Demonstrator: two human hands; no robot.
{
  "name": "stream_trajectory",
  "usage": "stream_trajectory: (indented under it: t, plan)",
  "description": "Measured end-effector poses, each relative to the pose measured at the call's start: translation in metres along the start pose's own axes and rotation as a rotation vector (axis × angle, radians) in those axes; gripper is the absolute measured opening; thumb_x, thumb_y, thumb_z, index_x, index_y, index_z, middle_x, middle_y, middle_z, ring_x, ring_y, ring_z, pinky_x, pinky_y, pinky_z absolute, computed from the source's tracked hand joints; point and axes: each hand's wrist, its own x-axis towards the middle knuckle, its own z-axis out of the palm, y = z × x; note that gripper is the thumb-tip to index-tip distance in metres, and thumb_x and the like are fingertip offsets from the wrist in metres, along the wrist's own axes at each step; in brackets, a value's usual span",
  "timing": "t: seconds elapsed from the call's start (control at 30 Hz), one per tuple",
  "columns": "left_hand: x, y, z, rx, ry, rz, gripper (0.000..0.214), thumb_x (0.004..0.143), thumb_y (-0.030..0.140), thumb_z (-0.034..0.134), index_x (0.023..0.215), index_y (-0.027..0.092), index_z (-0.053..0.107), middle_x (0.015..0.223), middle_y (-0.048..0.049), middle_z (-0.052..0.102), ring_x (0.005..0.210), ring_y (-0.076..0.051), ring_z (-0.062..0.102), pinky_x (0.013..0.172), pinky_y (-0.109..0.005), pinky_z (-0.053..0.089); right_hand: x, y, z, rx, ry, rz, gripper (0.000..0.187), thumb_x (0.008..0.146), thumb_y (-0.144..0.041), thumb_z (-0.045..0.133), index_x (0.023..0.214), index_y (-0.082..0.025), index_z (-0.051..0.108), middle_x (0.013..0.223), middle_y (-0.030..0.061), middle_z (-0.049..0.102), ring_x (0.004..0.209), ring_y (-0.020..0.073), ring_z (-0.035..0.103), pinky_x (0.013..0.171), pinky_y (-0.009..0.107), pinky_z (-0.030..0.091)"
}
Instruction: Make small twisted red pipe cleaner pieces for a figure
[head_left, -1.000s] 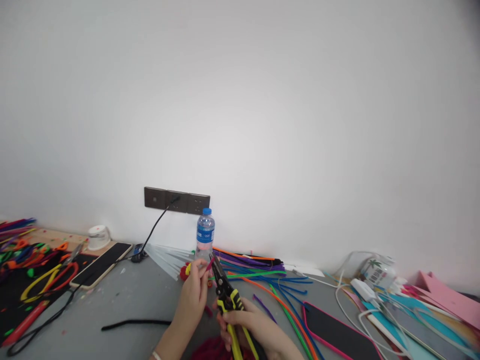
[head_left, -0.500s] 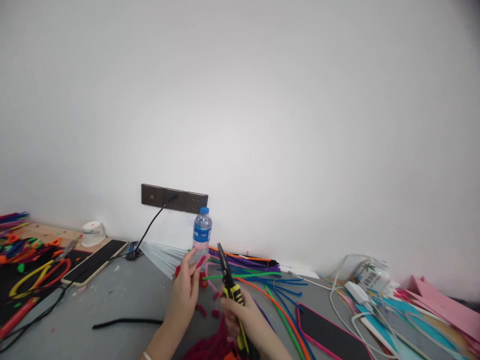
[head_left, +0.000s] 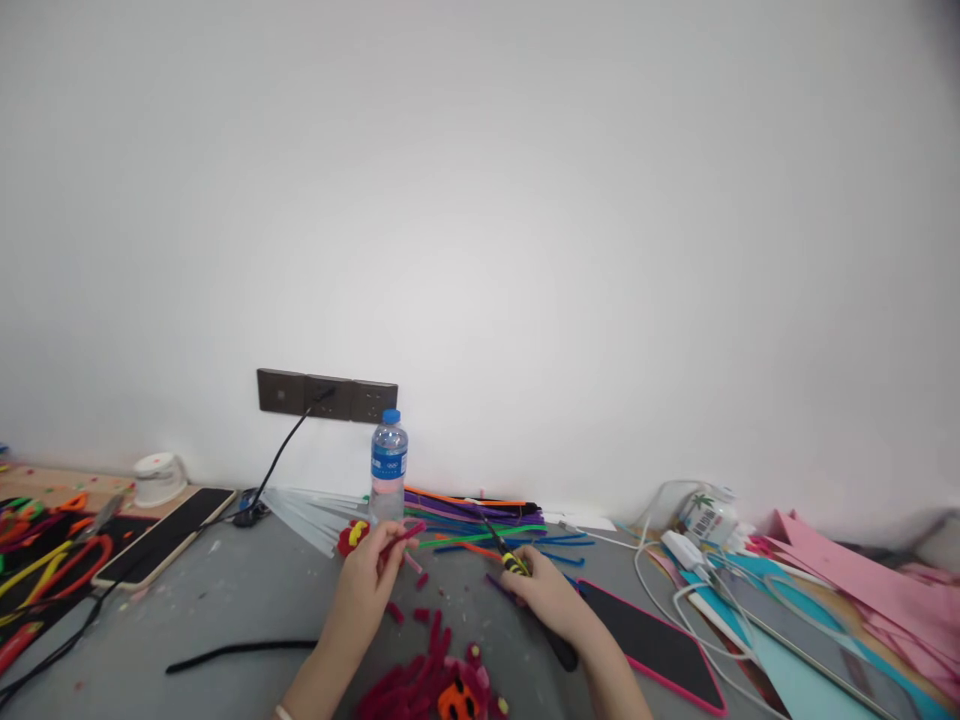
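My left hand [head_left: 365, 578] pinches a short magenta pipe cleaner [head_left: 411, 532] between thumb and fingertips, in front of the water bottle [head_left: 388, 465]. To its right, my right hand [head_left: 551, 597] is closed round yellow-and-black pliers [head_left: 514, 563], whose dark jaws point up and left, apart from the pipe cleaner. A red-and-yellow fuzzy piece [head_left: 351, 538] lies just behind my left hand. Below the hands are cut magenta bits [head_left: 395, 612] and a fuzzy magenta figure [head_left: 405, 690] with an orange-and-black patch [head_left: 456, 700], partly cut off by the frame's lower edge.
Coloured pipe cleaners [head_left: 472, 510] lie along the wall. A pink-edged phone [head_left: 652, 640] rests beside my right forearm, near white cables [head_left: 679, 600] and pink paper [head_left: 840, 560]. Leftward are another phone [head_left: 166, 540], a black pipe cleaner [head_left: 232, 650] and a white tub [head_left: 159, 480].
My right hand has moved right and lowered the pliers, away from my left hand. My left hand still holds the magenta piece. The view has shifted slightly, showing more of the magenta figure.
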Motion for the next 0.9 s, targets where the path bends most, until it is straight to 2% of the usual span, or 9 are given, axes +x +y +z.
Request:
stream_trajectory:
  t: [0.1,0.23,0.43,0.53,0.67,0.73,0.8,0.83,0.9]
  plan:
    - [0.000,0.002,0.001,-0.014,-0.004,0.001,0.015,0.088,0.032,0.045,0.088,0.023,0.058,0.087,-0.0064,0.076,0.081,-0.025,0.071,0.070,-0.033,0.054,0.002,-0.003,0.001,-0.093,0.159,-0.008,0.018,0.070,-0.026,0.057,0.086,-0.018,0.054,0.084,0.0075,0.067,0.080,0.0238,0.062,0.069,0.029,0.040]
    - [-0.001,0.000,0.001,-0.036,-0.021,-0.008,0.015,0.087,0.031,0.048,0.089,0.023,0.061,0.084,-0.0060,0.076,0.081,-0.025,0.072,0.070,-0.032,0.054,0.002,-0.008,0.015,-0.214,0.167,0.018,0.031,0.075,-0.026,0.054,0.104,-0.016,0.052,0.096,0.0129,0.068,0.090,0.0282,0.064,0.073,0.032,0.042]
    - [0.000,0.001,0.002,0.008,-0.063,-0.010,0.017,0.086,0.032,0.050,0.086,0.023,0.065,0.076,-0.0038,0.076,0.073,-0.024,0.071,0.068,-0.031,0.053,-0.001,-0.017,0.043,-0.554,0.293,0.081,0.045,0.074,-0.032,0.059,0.114,-0.014,0.055,0.118,0.0209,0.057,0.113,0.0383,0.052,0.082,0.045,0.043]
    - [-0.001,0.003,0.002,0.009,-0.087,-0.042,0.017,0.084,0.033,0.052,0.088,0.023,0.065,0.078,-0.0039,0.076,0.075,-0.024,0.071,0.069,-0.031,0.053,0.001,-0.017,0.048,-0.574,0.346,0.072,0.054,0.073,-0.035,0.062,0.122,-0.014,0.052,0.120,0.0215,0.054,0.114,0.0386,0.049,0.083,0.047,0.042]
    - [-0.002,0.003,0.006,-0.131,-0.133,-0.106,0.019,0.084,0.037,0.054,0.089,0.022,0.064,0.086,-0.0059,0.077,0.082,-0.024,0.071,0.072,-0.032,0.052,0.006,-0.012,0.045,-0.567,0.412,0.033,0.048,0.075,-0.035,0.064,0.117,-0.014,0.056,0.116,0.0203,0.054,0.109,0.0379,0.051,0.081,0.044,0.042]
    - [-0.002,0.004,0.009,-0.255,-0.156,-0.172,0.026,0.084,0.045,0.054,0.086,0.020,0.063,0.083,-0.0071,0.077,0.074,-0.023,0.069,0.063,-0.029,0.051,0.007,-0.013,0.042,-0.521,0.482,-0.033,0.043,0.077,-0.034,0.062,0.115,-0.015,0.058,0.114,0.0193,0.055,0.107,0.0373,0.050,0.086,0.046,0.039]
    - [0.000,0.005,0.012,-0.363,-0.185,-0.246,0.036,0.081,0.052,0.056,0.083,0.017,0.063,0.078,-0.0079,0.076,0.060,-0.019,0.064,0.050,-0.024,0.045,0.006,-0.018,0.041,-0.351,0.525,-0.148,0.035,0.080,-0.036,0.059,0.110,-0.018,0.061,0.112,0.0161,0.058,0.106,0.0352,0.051,0.089,0.046,0.036]
    - [0.000,0.005,0.014,-0.401,-0.201,-0.275,0.039,0.080,0.055,0.057,0.082,0.016,0.063,0.075,-0.0079,0.076,0.055,-0.016,0.060,0.046,-0.022,0.040,0.004,-0.023,0.041,-0.211,0.488,-0.214,0.031,0.082,-0.040,0.056,0.103,-0.019,0.064,0.106,0.0138,0.061,0.101,0.0332,0.053,0.088,0.044,0.037]
    - [0.001,0.006,0.016,-0.447,-0.235,-0.301,0.043,0.078,0.057,0.059,0.084,0.014,0.065,0.071,-0.0072,0.074,0.048,-0.013,0.053,0.042,-0.020,0.034,0.000,-0.033,0.044,0.150,0.240,-0.318,0.036,0.084,-0.052,0.051,0.086,-0.019,0.067,0.084,0.0086,0.064,0.082,0.0265,0.057,0.077,0.038,0.041]
